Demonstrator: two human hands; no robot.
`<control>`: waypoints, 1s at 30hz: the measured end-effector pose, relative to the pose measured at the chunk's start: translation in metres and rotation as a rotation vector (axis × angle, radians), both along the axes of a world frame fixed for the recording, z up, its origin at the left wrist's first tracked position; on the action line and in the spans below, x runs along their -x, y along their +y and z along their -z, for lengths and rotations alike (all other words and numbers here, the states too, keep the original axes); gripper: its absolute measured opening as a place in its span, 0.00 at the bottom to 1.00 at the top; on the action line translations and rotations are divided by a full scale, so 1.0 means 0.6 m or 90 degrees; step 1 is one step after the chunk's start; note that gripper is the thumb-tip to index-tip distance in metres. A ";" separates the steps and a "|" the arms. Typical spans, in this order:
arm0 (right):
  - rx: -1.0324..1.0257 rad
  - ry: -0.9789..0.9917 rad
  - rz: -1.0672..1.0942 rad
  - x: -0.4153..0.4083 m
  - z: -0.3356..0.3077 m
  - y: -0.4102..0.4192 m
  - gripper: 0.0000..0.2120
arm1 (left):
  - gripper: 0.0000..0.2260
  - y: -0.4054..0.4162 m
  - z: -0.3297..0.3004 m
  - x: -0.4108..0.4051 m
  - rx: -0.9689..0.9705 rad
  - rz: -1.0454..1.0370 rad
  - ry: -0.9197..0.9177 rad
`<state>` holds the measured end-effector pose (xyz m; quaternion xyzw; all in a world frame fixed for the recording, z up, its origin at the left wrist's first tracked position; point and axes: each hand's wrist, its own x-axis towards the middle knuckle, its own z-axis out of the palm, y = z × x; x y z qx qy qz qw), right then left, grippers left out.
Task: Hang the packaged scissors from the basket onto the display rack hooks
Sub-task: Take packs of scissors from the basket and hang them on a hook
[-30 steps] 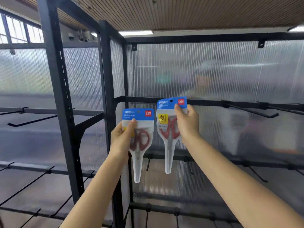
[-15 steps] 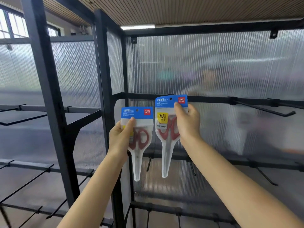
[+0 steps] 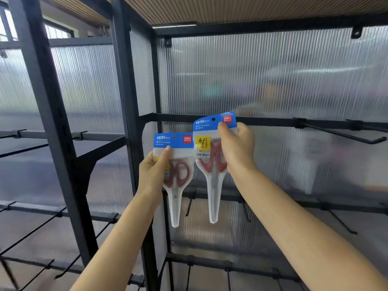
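Two bare forearms reach up from the bottom of the view, each hand holding one pack, so two packs of red-handled scissors are in sight. The left hand [image 3: 154, 171] has its thumb laid across the front of the left scissors pack [image 3: 175, 164], just under the blue header card, with the other fingers hidden behind; the pack hangs blade-tip down to the right of that hand. The right hand [image 3: 236, 147] pinches the right scissors pack [image 3: 207, 152] at its top right corner, thumb on the blue header, the rest of the fingers curled behind the pack; this pack sits higher than the other, tilted a little, with its body hanging down to the left of the hand. The two packs lie just beside each other, their edges nearly meeting. The punched hole in the right pack's header lies in front of the horizontal black bar [image 3: 273, 122] of the display rack [image 3: 126, 80]. Farther right on that bar one long hook [image 3: 344, 136] juts out, well apart from both packs. Behind it all stands a ribbed translucent panel [image 3: 262, 76].
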<state>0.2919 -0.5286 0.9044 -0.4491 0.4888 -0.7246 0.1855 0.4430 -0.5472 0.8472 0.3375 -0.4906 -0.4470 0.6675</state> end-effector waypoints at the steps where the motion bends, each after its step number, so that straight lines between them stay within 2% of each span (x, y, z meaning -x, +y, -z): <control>1: 0.002 0.002 0.003 -0.002 0.001 -0.003 0.08 | 0.05 0.000 0.000 0.000 0.002 0.003 -0.001; 11: 0.047 0.024 0.004 0.017 0.032 -0.008 0.06 | 0.04 -0.004 0.002 -0.004 0.011 -0.003 -0.012; 20: 0.025 0.042 -0.009 0.036 0.044 -0.025 0.06 | 0.05 -0.007 0.004 0.002 0.005 0.005 -0.019; 30: -0.048 0.069 0.029 0.047 0.048 -0.098 0.10 | 0.05 -0.010 0.014 0.014 -0.011 0.024 -0.013</control>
